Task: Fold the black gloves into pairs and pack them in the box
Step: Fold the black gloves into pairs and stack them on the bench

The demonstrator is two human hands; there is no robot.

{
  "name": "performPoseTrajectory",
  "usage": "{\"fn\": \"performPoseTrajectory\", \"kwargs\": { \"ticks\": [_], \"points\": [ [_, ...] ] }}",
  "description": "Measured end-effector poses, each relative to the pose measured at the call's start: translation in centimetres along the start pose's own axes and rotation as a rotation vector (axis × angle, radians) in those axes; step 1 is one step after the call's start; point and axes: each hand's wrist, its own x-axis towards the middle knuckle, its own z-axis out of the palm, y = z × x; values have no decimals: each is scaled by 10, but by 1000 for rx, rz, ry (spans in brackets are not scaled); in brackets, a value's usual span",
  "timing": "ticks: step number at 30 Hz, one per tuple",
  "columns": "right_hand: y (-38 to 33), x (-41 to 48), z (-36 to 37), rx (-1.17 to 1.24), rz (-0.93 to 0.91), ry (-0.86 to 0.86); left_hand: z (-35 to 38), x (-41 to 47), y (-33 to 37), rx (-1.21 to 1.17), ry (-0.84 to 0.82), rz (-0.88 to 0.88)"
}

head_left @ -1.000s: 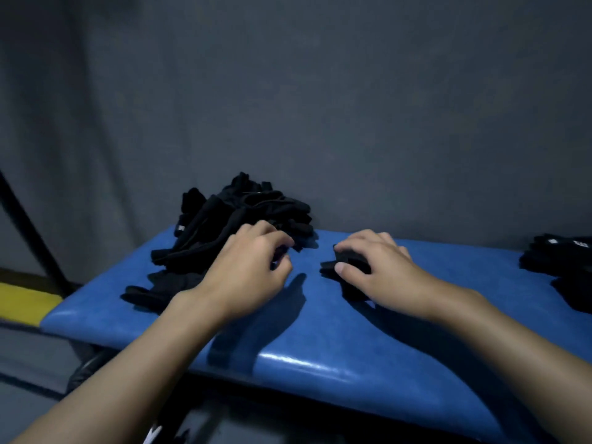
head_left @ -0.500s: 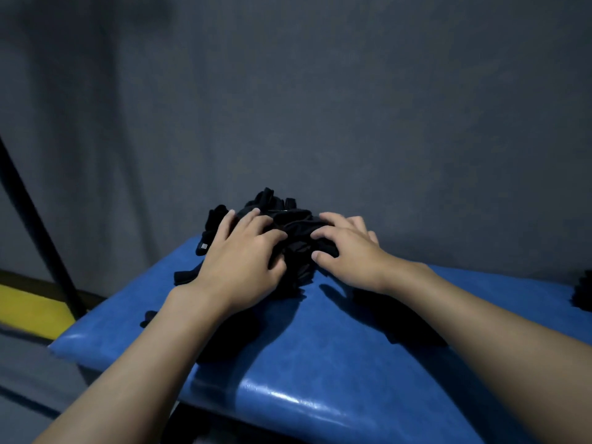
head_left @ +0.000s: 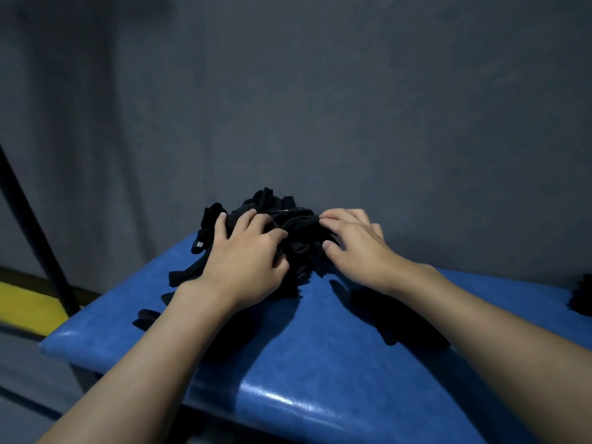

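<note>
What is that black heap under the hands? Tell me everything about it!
The pile of black gloves is a tangled heap of soft, dark fabric on the blue bench, near its far left end by the grey wall. Glove tips poke out on top and left; one bears a small pale tag. The left hand and right hand both grip its near side.

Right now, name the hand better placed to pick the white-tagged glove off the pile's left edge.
Left, likely. The left hand lies beside the tagged glove; the right hand sits across the pile.
</note>
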Motion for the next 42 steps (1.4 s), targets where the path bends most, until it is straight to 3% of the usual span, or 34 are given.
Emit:
{"fn": "performPoseTrajectory", "kwargs": {
  "ticks": [18,26,34,42],
  "points": [
    [14,-15,0,104,-13,24,3,10,17,85,-46,68],
    [12,-10,0,59,8,-18,3,13,18,4,95,133],
    [17,0,-24,175,-20,125,1,17,17,-234,221,94],
    [26,-15,-41,365,5,332,-2,20,30,-419,223,116]
  ]
}}
